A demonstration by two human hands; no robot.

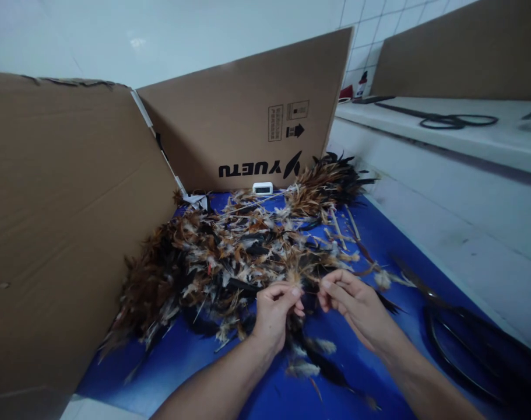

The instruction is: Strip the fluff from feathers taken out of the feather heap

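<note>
A person's left hand [274, 315] pinches a small, wispy tan feather tuft [295, 273] between thumb and fingers at the lower centre of the frame, above a blue bench [129, 385]. Just to its right, the right hand [355, 300] has its thumb and fingertips drawn together; whether they grip a thin strand cannot be told. Behind the hands, a loose heap of brown, black and white feathers [230, 251] spreads across the centre, with a thick brown-and-black feather bundle [324, 184] above it to the right. Large black-handled metal scissors [432, 298] lie at lower right. A small white digital display [262, 188] stands before a brown cardboard panel [230, 116] bearing upside-down "YUETU" lettering, upper centre.
</note>
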